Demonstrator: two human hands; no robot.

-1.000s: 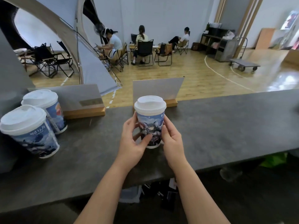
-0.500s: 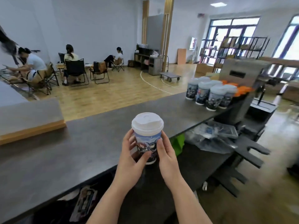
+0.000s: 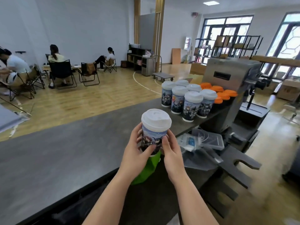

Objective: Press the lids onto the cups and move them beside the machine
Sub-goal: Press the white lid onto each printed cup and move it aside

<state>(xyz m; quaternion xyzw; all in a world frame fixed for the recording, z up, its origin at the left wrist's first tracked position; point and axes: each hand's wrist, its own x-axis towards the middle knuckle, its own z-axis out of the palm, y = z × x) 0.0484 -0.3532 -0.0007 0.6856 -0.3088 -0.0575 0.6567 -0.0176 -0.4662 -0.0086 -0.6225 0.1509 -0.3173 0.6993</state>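
Grip: left hand and right hand both curled round one cup, held upright above the near edge of the grey tabletop. Cup: printed paper wall, white lid seated on top. At 2 o'clock, well apart: cluster of lidded cups beside the steel machine; bare tabletop between. Green bag beneath the hands.

Drinks counter in a large open hall: grey countertop, steel cup machine far right beside lidded printed cups; wooden court-lined floor, folding chairs, seated people far left, shelving.
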